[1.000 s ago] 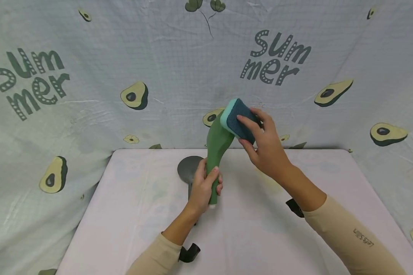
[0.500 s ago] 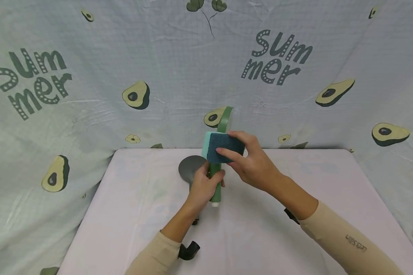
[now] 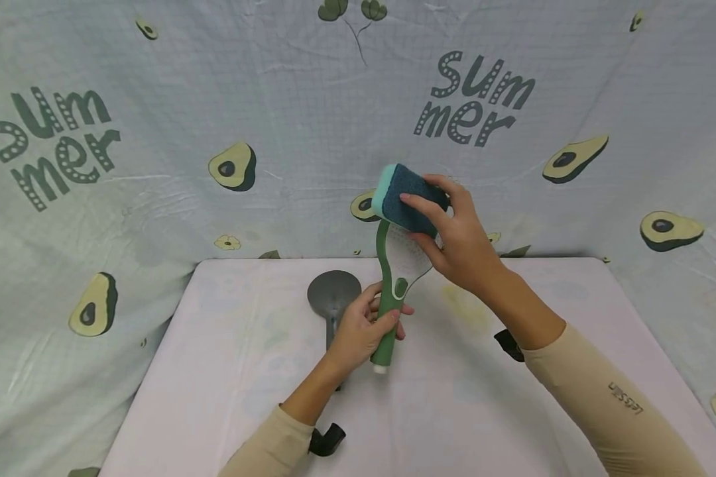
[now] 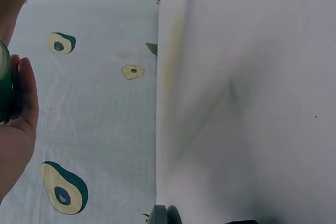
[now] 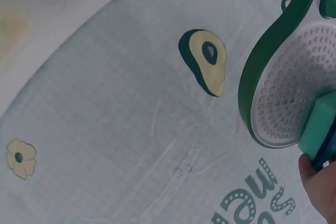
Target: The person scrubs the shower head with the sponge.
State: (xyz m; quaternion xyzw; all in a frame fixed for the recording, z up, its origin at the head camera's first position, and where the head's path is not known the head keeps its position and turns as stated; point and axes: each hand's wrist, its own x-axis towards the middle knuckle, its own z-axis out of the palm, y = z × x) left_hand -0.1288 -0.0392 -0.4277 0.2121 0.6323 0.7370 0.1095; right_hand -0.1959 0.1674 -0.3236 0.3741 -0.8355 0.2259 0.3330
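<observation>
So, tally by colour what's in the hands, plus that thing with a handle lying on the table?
Green and white: 1, the shower head
Teal and dark blue: 1, the sponge
Gray: 1, the round-headed piece with a handle
Total: 3

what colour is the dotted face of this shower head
The dotted face is white, inside a green rim; best in the right wrist view.

Soft light, faint shadows on tabletop point(image 3: 447, 417), dimmer wrist views
</observation>
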